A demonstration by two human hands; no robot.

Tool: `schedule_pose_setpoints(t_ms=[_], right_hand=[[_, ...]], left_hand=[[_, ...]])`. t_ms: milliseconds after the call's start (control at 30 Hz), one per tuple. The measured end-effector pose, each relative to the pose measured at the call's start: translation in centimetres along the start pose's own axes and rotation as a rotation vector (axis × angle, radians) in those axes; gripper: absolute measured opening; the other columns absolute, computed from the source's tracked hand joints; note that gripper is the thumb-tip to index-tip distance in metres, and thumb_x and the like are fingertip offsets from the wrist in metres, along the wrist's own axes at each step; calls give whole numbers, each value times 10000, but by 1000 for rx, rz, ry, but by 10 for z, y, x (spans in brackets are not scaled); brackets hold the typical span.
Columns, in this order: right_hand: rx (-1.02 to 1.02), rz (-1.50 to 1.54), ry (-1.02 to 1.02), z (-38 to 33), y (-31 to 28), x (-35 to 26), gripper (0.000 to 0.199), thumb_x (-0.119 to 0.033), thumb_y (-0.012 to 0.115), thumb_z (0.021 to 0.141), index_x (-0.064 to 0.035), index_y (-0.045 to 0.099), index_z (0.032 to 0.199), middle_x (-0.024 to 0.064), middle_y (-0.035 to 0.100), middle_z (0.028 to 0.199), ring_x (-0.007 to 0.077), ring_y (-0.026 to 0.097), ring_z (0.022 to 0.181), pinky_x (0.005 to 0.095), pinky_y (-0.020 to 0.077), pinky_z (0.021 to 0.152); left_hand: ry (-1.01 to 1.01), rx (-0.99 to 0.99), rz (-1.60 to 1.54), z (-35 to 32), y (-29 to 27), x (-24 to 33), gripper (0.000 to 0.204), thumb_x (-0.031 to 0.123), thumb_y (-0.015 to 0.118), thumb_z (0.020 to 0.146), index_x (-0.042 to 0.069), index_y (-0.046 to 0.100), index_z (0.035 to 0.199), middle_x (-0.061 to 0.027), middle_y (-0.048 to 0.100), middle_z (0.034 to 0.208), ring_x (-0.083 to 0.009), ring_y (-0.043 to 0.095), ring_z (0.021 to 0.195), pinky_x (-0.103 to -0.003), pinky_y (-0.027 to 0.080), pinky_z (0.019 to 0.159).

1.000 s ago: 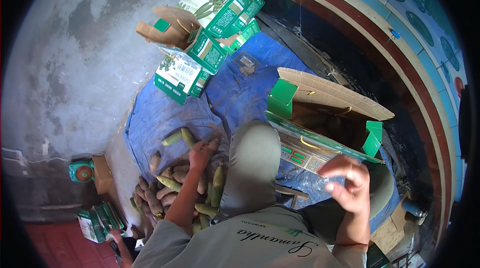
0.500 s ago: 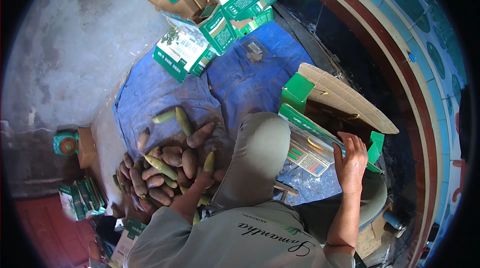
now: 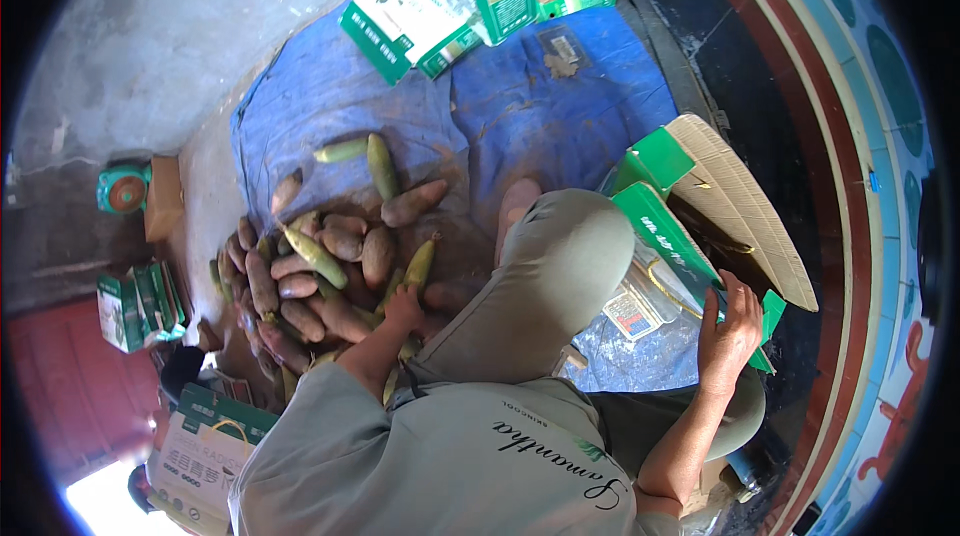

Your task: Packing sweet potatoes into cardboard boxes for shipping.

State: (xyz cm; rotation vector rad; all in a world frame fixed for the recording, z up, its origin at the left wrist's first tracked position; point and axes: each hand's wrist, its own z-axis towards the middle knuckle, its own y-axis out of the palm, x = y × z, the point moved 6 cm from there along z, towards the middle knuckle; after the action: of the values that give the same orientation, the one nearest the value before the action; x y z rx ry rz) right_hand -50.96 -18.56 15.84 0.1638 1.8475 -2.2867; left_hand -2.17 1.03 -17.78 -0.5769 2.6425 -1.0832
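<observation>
My left hand (image 3: 404,312) reaches into a pile of long reddish-brown root vegetables (image 3: 378,254) and green radishes (image 3: 318,258). Its fingers close around the lower end of a green radish (image 3: 419,265), partly hiding it. On the right, my right hand (image 3: 730,334) grips the near rim of an open green-and-white cardboard box (image 3: 668,234), fingers over the edge and thumb on the near side. The box has a yellow cord handle and raised brown flaps. It stands by a scale with a keypad (image 3: 634,311); its inside is mostly shadowed.
A blue tarp (image 3: 560,101) lies under the vegetables. More green-and-white boxes (image 3: 420,21) are stacked at the far side. A carton (image 3: 205,456) and part of another person show at the lower left. My bent knee (image 3: 575,246) rises between pile and box.
The view has shifted, so the far boxes and the pile sit higher in the picture. Both hands keep their places, the left at the radish and the right on the box rim.
</observation>
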Motion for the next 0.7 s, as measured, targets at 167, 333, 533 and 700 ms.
schedule_pose_setpoints(t_ms=[167, 333, 533, 700], right_hand=[[-27, 3, 6, 1, 4, 1, 242, -78, 642, 824, -51, 618, 1064, 130, 650, 972, 306, 629, 910, 404, 479, 817], [-6, -43, -11, 0, 7, 5, 228, -91, 634, 852, -55, 608, 1075, 119, 655, 970, 291, 637, 911, 409, 489, 812], [-2, -65, -14, -1, 9, 7, 213, -105, 631, 861, -65, 610, 1069, 116, 657, 973, 286, 640, 898, 404, 501, 790], [-9, -86, -12, 1, 11, 7, 214, -116, 631, 864, -71, 606, 1071, 113, 657, 974, 285, 640, 897, 405, 506, 776]], left_hand=[[-199, -104, -132, 6, 4, -12, 744, 225, 647, 775, 145, 292, 1424, -197, 435, 1329, -378, 502, 1190, -470, 447, 963], [-249, -179, -85, 0, -7, -2, 751, 216, 635, 782, 151, 263, 1432, -185, 408, 1370, -353, 453, 1254, -449, 445, 967], [-91, 272, 22, 22, -15, -10, 491, 227, 616, 819, 157, 445, 1273, -116, 497, 1241, -309, 496, 1170, -431, 443, 925], [-103, 263, 59, 20, -61, -2, 366, 202, 573, 857, 152, 485, 1209, -87, 515, 1196, -291, 489, 1164, -459, 424, 932]])
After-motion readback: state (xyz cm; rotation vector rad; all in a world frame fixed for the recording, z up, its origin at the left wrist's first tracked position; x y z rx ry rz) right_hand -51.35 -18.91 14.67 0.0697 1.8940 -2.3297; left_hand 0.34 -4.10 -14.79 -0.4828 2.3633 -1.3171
